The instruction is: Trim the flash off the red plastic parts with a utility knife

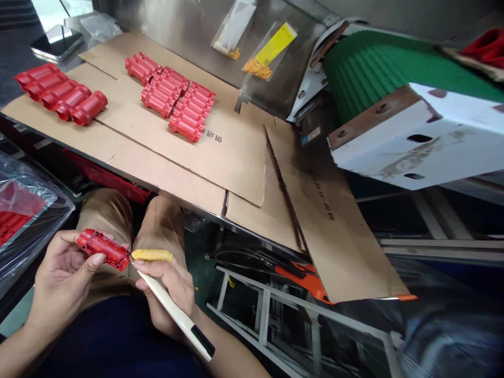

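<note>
A left hand [65,278] grips a red plastic part [103,249] above the lap, below the cardboard-covered desk's [189,178] near edge, as the right hand [169,289], a yellow cover on one finger, clasps a white-handled tool [173,310], its tip at the part's end.

Two bags [271,52], one phone [57,44], five red cylinders [63,96] (phone-side row)
</note>
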### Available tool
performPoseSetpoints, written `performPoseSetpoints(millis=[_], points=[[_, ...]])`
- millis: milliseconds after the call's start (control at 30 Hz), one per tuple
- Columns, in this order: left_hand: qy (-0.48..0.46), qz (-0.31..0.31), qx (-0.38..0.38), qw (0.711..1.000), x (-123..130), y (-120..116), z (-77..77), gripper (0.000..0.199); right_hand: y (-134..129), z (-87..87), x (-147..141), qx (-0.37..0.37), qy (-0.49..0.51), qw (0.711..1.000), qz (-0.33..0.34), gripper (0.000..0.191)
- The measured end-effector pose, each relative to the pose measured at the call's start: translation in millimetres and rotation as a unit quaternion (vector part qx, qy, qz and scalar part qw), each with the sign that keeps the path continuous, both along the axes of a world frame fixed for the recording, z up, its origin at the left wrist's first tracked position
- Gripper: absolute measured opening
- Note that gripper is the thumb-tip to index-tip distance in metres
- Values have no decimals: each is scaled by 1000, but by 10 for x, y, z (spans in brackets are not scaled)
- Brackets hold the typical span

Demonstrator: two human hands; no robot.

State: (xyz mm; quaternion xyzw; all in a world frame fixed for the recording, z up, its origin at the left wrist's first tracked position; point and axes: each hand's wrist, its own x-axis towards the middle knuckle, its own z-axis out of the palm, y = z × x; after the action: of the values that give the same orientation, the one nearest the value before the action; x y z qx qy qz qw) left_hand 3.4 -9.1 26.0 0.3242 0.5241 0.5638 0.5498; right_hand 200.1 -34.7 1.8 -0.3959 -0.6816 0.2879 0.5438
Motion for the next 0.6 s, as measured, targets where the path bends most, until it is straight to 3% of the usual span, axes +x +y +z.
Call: performPoseSetpoints(millis=[133,233,300,400,500,600], points=[[10,4,0,1000,-12,14,-55,34,43,0,70,-36,-24,999,19,15],[10,9,-14,1000,-31,47,-128,41,138,-29,160,47,-98,991,71,19],[-7,7,-16,1000,-39,70,-151,43,201,-41,211,122,-180,972,91,26],[-20,0,-6,1000,-34,89,-141,40,251,-30,244,148,-198,965,84,27],[18,-30,42,999,-20,83,-116,32,244,9,237,59,-72,992,89,17],[82,-45,85,992,-14,58,-108,28,214,43,210,-123,47,986,102,17]])
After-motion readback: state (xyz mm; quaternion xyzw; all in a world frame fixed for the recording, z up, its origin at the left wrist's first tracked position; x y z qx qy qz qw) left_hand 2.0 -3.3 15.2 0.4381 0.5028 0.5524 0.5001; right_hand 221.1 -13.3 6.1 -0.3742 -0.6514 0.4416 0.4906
